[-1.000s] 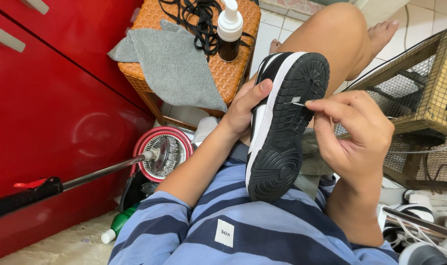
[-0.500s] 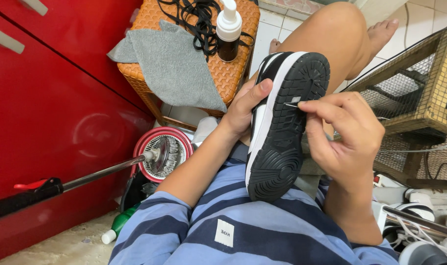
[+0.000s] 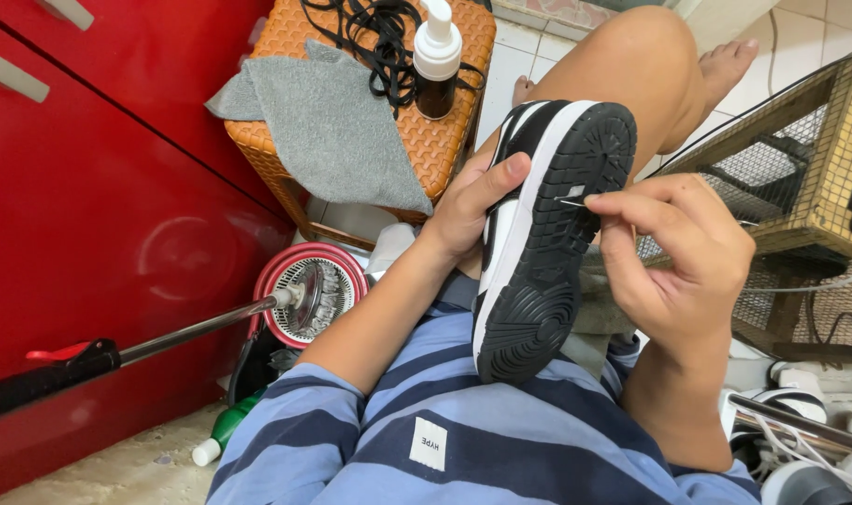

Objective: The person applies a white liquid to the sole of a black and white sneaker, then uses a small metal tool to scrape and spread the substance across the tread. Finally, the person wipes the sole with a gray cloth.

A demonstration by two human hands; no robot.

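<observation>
- Red cabinet doors (image 3: 99, 187) fill your left side, with a woven orange rattan stool (image 3: 426, 140) ahead on the white tiled floor (image 3: 524, 61); on it lie a grey cloth (image 3: 332, 131), tangled black laces (image 3: 370, 37) and a brown pump bottle with a white head (image 3: 437, 65).
- Your left hand (image 3: 472, 201) is closed around the side of the black-and-white sneaker (image 3: 538, 243), thumb pressed on the white midsole edge, holding it sole-up against your lap and raised knee.
- Your right hand (image 3: 673, 248) is pinched shut on a thin metal pin (image 3: 571, 201), fingertips tight together.
- Compared with a second ago, the sneaker has hardly moved, and your right hand has slid slightly so the pin's tip now sits at the tread grooves near the forefoot.
- That suggests you are picking at the grooves of the outsole, one spot after another, with the heel end nearest your striped shirt (image 3: 463, 430).
- A red-rimmed mop spinner bucket (image 3: 309, 295) sits low on the left, and a wire-mesh cage (image 3: 800, 178) stands to your right.
</observation>
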